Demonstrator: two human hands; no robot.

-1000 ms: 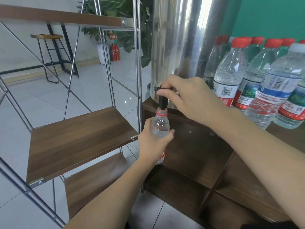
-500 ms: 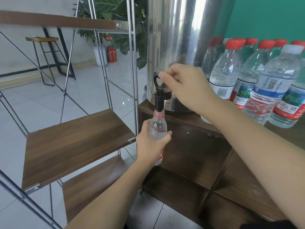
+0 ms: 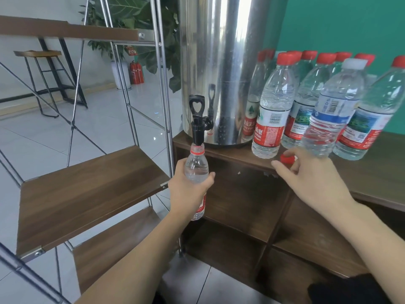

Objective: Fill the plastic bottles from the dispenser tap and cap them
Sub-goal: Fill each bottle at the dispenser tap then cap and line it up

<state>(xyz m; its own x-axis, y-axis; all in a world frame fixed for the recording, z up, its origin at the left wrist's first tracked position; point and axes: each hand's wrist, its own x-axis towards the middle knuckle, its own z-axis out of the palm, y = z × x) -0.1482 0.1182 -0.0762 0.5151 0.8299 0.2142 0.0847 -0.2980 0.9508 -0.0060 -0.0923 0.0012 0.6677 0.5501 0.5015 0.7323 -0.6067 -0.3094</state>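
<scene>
An uncapped bottle [image 3: 196, 170] is gripped by the left hand [image 3: 190, 189] under the tap [image 3: 198, 123]. A red cap [image 3: 287, 159] on the tabletop [image 3: 372, 172] is touched by the right hand [image 3: 311, 178], fingers loosely curled; a firm grip cannot be told.

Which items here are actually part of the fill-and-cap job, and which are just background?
In the job:
- small bottle, gripped by the left hand, mouth under the tap
- steel dispenser
- loose red cap, right hand reaching onto it
- capped bottles on the wooden cabinet

Background:
- metal shelf rack
- stool
- fire extinguishers
- plant
</scene>
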